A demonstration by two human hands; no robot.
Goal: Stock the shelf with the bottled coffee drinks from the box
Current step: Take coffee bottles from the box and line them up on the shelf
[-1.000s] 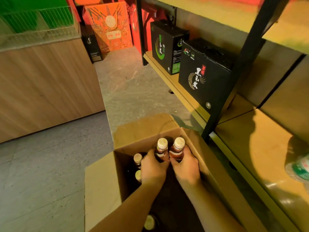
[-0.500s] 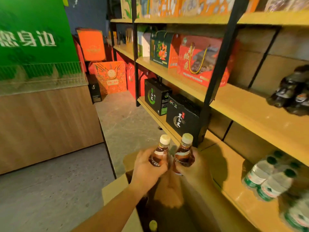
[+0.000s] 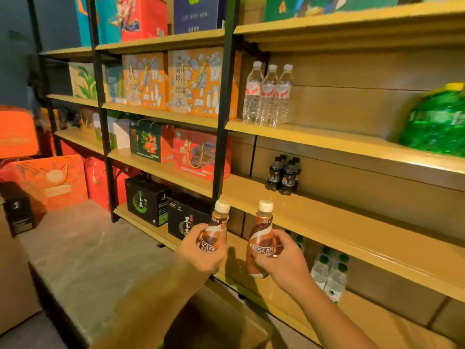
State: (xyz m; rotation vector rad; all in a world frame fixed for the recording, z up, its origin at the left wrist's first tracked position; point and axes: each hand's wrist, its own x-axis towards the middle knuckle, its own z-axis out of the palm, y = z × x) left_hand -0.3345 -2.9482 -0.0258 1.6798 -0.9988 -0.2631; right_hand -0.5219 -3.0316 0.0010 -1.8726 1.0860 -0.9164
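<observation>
My left hand [image 3: 200, 255] grips a brown Nescafe coffee bottle [image 3: 216, 229] with a cream cap, held upright. My right hand [image 3: 281, 263] grips a second coffee bottle [image 3: 261, 238] of the same kind, a short way to the right. Both bottles hover in front of the wooden shelf [image 3: 327, 217], just below the board that carries the dark cola bottles [image 3: 284, 176]. The cardboard box [image 3: 216, 321] lies below my forearms at the bottom edge, mostly hidden and blurred.
Clear water bottles [image 3: 268, 94] stand one board higher; green-capped water bottles [image 3: 327, 275] stand on the lowest board by my right hand. Black gift boxes [image 3: 147, 200] and orange gift boxes [image 3: 181, 81] fill the left bays. A black upright post [image 3: 224, 122] divides the bays.
Both hands lifted the two coffee bottles out of the box and up to shelf height, moving slightly apart. My view rose from the box to the shelves.
</observation>
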